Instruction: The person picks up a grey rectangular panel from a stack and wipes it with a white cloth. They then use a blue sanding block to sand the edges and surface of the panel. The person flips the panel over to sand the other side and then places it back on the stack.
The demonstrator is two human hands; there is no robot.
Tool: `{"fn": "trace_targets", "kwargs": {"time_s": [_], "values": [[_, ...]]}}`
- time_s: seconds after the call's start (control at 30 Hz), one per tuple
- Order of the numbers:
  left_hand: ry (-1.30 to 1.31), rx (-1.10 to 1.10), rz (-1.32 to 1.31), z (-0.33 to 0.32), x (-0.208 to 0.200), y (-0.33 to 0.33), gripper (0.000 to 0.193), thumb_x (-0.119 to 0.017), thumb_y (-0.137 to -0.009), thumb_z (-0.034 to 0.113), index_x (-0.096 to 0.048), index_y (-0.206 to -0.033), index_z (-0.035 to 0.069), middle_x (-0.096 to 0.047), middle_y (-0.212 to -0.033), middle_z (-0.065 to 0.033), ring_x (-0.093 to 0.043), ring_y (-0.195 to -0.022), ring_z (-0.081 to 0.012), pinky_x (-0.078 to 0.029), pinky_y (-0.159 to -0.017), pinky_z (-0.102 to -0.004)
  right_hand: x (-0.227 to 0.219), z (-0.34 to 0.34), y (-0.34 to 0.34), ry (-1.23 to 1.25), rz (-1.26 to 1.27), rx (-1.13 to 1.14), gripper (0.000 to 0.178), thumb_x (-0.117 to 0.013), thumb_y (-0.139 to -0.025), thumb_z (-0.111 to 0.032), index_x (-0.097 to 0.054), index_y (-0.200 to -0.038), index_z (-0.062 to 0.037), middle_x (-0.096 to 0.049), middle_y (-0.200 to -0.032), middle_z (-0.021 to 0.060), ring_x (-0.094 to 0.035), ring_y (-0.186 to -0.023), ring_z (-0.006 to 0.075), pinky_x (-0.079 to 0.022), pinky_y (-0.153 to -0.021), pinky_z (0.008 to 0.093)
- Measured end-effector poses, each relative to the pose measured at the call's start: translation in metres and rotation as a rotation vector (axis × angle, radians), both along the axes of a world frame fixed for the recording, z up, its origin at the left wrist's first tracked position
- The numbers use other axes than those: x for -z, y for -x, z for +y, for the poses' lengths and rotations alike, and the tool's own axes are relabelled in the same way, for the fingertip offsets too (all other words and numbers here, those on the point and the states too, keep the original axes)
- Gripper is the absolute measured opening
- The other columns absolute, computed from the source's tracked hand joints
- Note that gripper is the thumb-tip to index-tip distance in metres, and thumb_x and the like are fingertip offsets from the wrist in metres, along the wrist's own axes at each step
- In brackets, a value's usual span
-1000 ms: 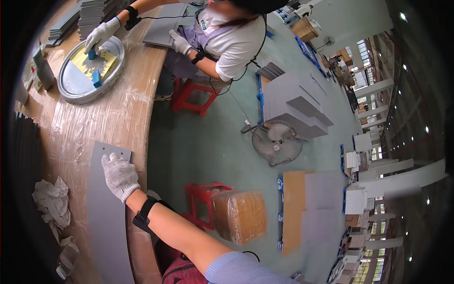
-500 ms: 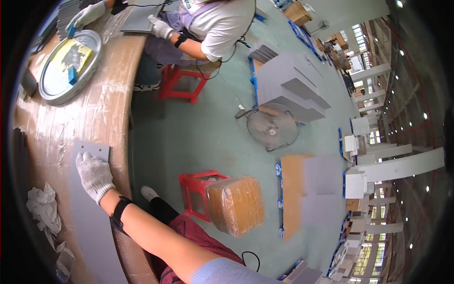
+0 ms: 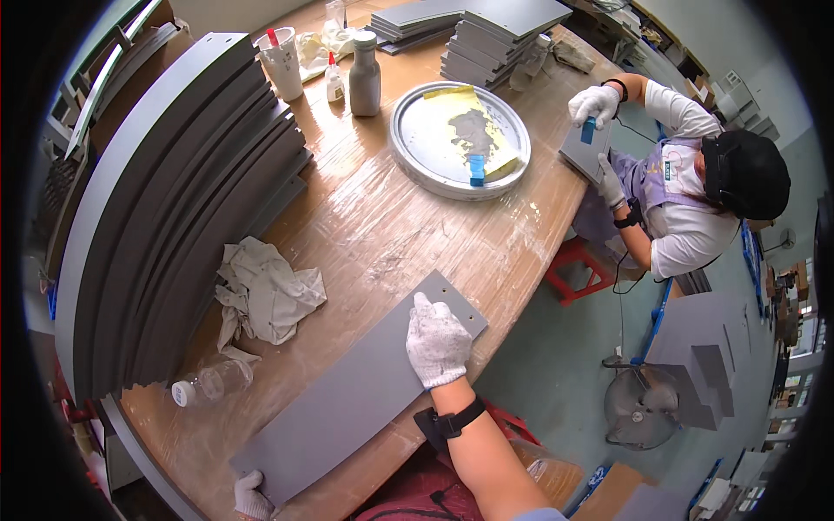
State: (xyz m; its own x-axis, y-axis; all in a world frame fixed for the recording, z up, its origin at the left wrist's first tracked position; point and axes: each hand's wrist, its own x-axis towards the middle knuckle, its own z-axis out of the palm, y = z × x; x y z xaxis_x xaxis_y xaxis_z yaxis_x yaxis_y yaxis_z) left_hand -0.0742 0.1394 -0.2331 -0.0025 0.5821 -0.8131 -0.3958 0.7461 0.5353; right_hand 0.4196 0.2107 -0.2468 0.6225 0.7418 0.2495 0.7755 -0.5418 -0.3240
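Observation:
A long grey panel (image 3: 352,395) with two small holes at its far end lies slanted on the film-covered table. On that far end rests my right hand (image 3: 437,343), in a white knitted glove, its fingers curled and held together. Whatever may be under those fingers is hidden. At the panel's near left corner, my gloved left hand (image 3: 252,497) grips the edge, partly cut off by the picture's lower rim. A crumpled white cloth (image 3: 271,293) and a clear plastic bottle (image 3: 213,384) lie left of the panel.
Many curved-looking grey panels (image 3: 174,217) stand stacked at left. A round lid (image 3: 408,161) carries yellow sheet and a blue block (image 3: 476,170). Behind are a grey bottle (image 3: 365,78), a glue bottle (image 3: 334,80) and a cup (image 3: 280,65). A co-worker (image 3: 695,200) holds another blue block at right.
The view has swung left, bringing my left hand and the stacked panels into sight. My right hand stays near the panel's holed end. The co-worker's blue block has moved from the lid to a panel.

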Motion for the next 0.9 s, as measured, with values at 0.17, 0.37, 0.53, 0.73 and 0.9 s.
{"fn": "trace_targets", "kwargs": {"time_s": [0.17, 0.37, 0.53, 0.73, 0.9], "values": [[0.019, -0.001, -0.033, -0.002, -0.004, -0.007, 0.053, -0.059, -0.082, 0.005, -0.053, -0.134, -0.001, -0.065, -0.125, -0.0186, -0.065, -0.112, -0.0421, -0.054, -0.099, -0.061, 0.002, 0.001, -0.03, -0.06, -0.017, 0.05, 0.025, -0.064, -0.093, -0.023, -0.071, -0.116, -0.0171, -0.066, -0.087, 0.011, -0.068, -0.075, 0.0318, -0.056, -0.065, 0.0447], [0.035, 0.014, 0.035, 0.002, -0.012, -0.014, 0.054, -0.056, -0.082, 0.007, -0.051, -0.136, -0.001, -0.065, -0.124, -0.0175, -0.066, -0.111, -0.0402, -0.056, -0.097, -0.0591, -0.002, 0.003, -0.034, -0.059, -0.005, 0.02, 0.026, -0.066, -0.091, -0.021, -0.071, -0.116, -0.0156, -0.067, -0.088, 0.0107, -0.068, -0.073, 0.0321, -0.056, -0.064, 0.0436], [0.037, -0.012, 0.042, 0.001, -0.011, -0.01, 0.053, -0.06, -0.08, 0.004, -0.054, -0.132, -0.001, -0.067, -0.12, -0.017, -0.068, -0.108, -0.0393, -0.058, -0.094, -0.0577, 0.001, -0.002, -0.039, -0.117, -0.002, -0.059, 0.025, -0.068, -0.089, -0.02, -0.072, -0.113, -0.0138, -0.066, -0.084, 0.0111, -0.067, -0.072, 0.0307, -0.055, -0.062, 0.0433], [0.018, -0.042, 0.063, 0.001, -0.017, -0.02, 0.05, -0.064, -0.079, 0.002, -0.057, -0.128, -0.001, -0.069, -0.116, -0.0164, -0.069, -0.103, -0.0386, -0.059, -0.091, -0.0568, -0.012, -0.022, -0.011, -0.041, 0.026, -0.297, 0.026, -0.07, -0.088, -0.017, -0.071, -0.113, -0.0119, -0.063, -0.077, 0.0088, -0.066, -0.065, 0.0282, -0.054, -0.059, 0.04], [0.032, 0.005, 0.1, -0.006, 0.0, -0.001, 0.053, -0.063, -0.08, 0.007, -0.055, -0.131, -0.001, -0.067, -0.12, -0.0165, -0.068, -0.108, -0.0394, -0.057, -0.095, -0.0569, -0.016, -0.017, 0.0, -0.08, 0.052, -0.34, 0.025, -0.07, -0.088, -0.016, -0.071, -0.113, -0.0117, -0.062, -0.077, 0.0076, -0.065, -0.065, 0.0278, -0.052, -0.057, 0.04]]}}
